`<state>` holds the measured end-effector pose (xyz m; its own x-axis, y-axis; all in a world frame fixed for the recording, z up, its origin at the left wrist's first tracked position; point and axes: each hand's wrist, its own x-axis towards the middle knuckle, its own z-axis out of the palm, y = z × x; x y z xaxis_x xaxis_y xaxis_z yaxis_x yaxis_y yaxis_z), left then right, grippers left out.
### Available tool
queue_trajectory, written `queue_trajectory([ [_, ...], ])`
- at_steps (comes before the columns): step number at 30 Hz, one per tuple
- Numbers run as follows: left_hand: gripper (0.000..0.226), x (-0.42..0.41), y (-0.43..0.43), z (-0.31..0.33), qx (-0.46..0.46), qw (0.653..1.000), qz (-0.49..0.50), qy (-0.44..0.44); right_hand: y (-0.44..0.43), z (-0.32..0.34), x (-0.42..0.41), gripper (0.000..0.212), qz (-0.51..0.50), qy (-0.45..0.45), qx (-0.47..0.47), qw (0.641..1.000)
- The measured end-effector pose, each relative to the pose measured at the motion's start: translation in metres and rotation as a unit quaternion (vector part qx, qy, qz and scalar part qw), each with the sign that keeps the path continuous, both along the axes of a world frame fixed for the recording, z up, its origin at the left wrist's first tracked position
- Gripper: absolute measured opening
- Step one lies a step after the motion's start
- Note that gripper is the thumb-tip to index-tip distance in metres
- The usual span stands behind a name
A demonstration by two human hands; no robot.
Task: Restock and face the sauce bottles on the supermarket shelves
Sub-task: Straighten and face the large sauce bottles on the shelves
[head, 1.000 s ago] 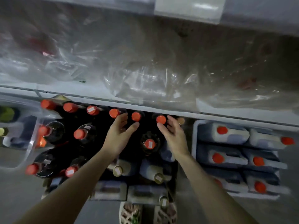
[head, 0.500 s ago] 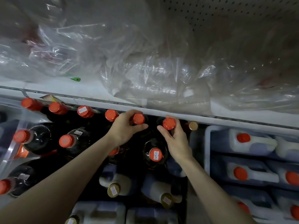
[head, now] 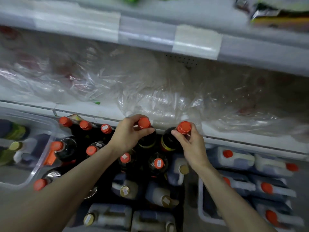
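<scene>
Head view: looks down on two hands, each at the neck of a dark sauce bottle, at the shelf lip (head: 83,111).
Left hand (head: 128,136): fingers and thumb curl round the neck of the left bottle (head: 148,139), just under its red cap.
Right hand (head: 192,144): fingertips and thumb pinch the neck of the right bottle (head: 168,141), just under its cap.
Bottles' place: side by side and upright, bodies on the near side of the shelf lip, caps showing against it.
Step in hand: by my reading, a pair is being lifted from the stock on the near side of the lip up to the shelf.
Next move: carry both over the lip, set them down upright, labels turned outward.
In the way: crumpled plastic film (head: 158,101) lies on the shelf straight behind the lip; it likely needs pushing back first.
Around: more red-capped bottles (head: 91,150) on the near side of the lip to the left; jugs (head: 237,159) on the near side to the right; a clear tub (head: 50,129) far left.
</scene>
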<state>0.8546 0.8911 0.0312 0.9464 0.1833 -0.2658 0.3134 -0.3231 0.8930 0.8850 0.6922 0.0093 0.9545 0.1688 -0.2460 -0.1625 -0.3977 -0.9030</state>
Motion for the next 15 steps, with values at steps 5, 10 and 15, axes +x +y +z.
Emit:
queue_trajectory([
  [5, 0.019, -0.007, 0.001, 0.121, -0.011, 0.998, 0.021, -0.052, 0.001, 0.133, 0.005, 0.019, 0.011, -0.051, 0.013, 0.999],
  [10, 0.041, -0.017, 0.001, 0.267, -0.025, 0.990, 0.026, -0.134, 0.007, 0.288, 0.004, 0.021, 0.044, -0.112, 0.028, 0.992],
  [15, 0.035, -0.024, 0.003, 0.432, 0.017, 0.973, 0.059, -0.222, 0.019, 0.456, 0.001, 0.020, 0.080, -0.191, 0.039, 0.978],
])
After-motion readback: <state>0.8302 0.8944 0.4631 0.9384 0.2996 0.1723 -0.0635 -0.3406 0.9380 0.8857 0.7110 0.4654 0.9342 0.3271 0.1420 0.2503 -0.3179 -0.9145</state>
